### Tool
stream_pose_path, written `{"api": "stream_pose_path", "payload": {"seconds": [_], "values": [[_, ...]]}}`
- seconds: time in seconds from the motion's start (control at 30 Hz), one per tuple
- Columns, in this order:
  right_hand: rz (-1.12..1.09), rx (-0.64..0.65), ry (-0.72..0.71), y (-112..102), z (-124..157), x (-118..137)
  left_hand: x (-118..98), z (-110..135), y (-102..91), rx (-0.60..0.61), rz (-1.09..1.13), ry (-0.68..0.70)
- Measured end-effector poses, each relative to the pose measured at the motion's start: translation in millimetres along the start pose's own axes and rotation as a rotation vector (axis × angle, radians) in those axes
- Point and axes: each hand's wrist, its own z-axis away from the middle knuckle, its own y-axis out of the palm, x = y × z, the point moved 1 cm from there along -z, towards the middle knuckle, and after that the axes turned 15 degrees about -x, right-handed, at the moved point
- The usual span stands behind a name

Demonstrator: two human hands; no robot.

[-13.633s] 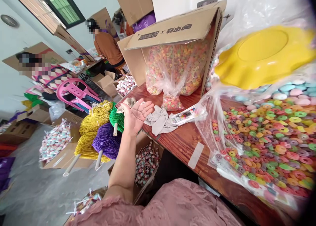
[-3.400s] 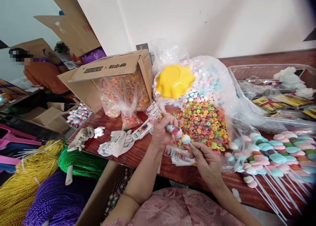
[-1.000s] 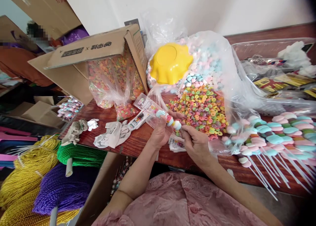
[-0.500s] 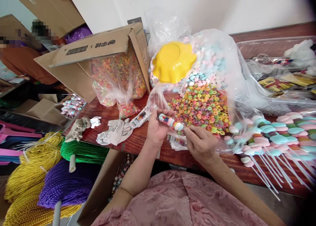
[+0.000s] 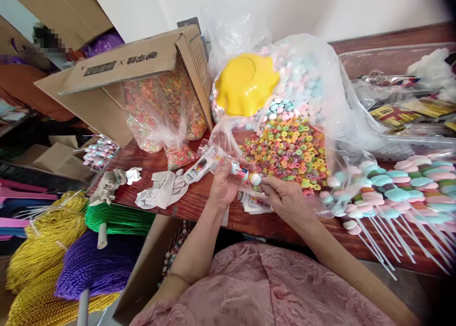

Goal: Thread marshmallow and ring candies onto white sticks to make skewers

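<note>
The left hand [image 5: 224, 186] was half curled, its thumb and fingers closed about the upper part of a candy skewer [image 5: 244, 173], which slanted down from it toward the right hand [image 5: 285, 197]. A clear printed wrapper [image 5: 213, 154] stuck out beyond the left thumb, around or against the skewer's upper end; which of the two could not be told. The right hand was nearly closed, thumb and forefinger pinched at the skewer's lower end, the other fingers folded under. So the skewer hung between the two hands, above the red-brown table [image 5: 201, 205]. Just below it, between the hands, lay a stack of printed bags [image 5: 253, 203]; more flat packets [image 5: 195, 172] lay near the left hand on its left, with a pale grey cloth [image 5: 163, 190] next to them. Beyond both hands spread loose ring candies [image 5: 285, 152], and farther from them an upturned yellow bowl [image 5: 247, 83] rested on pastel candies in a clear bag. Well beyond the left hand stood an open cardboard box [image 5: 124, 62] with bagged rings inside. To the right of the right hand, other skewers [image 5: 399, 188] lay in rows, sticks pointing toward the person.
</note>
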Motion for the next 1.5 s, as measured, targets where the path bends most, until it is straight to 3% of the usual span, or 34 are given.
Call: {"api": "stream_pose_path", "payload": {"seconds": [0.1,0.23,0.4,0.47,0.63,0.77,0.87,1.0,1.13,1.27,1.37,1.5], "values": [[-0.182,0.065,0.172,5,2,4,0,-3,-1.9,0.074,0.004,-0.055],[-0.303,0.028,0.287,12,7,13,9,-4,1.6,0.104,0.049,-0.129],[-0.121,-0.163,0.047,24,8,19,23,1,4.5,0.076,0.103,-0.205],[-0.105,-0.207,0.026,27,6,17,23,1,2.8,0.091,0.111,-0.191],[-0.140,-0.191,0.062,25,6,12,4,-7,-1.2,0.053,0.067,-0.053],[0.042,-0.156,-0.154,20,9,18,-9,-17,0.7,-0.086,0.097,0.041],[0.229,-0.179,-0.336,19,11,25,-6,-21,3.2,-0.165,0.199,0.059],[0.274,-0.254,-0.427,19,13,30,3,-14,5.2,-0.185,0.169,0.111],[0.149,-0.289,-0.298,17,11,23,5,-1,4.4,-0.057,0.027,0.137],[-0.096,-0.277,-0.078,15,9,16,0,4,-0.3,-0.042,0.022,-0.004],[-0.113,-0.265,-0.066,15,8,18,0,4,-2.8,-0.027,0.035,-0.092],[-0.055,-0.148,-0.127,20,12,26,9,5,-2.4,0.037,0.050,-0.066]]}}
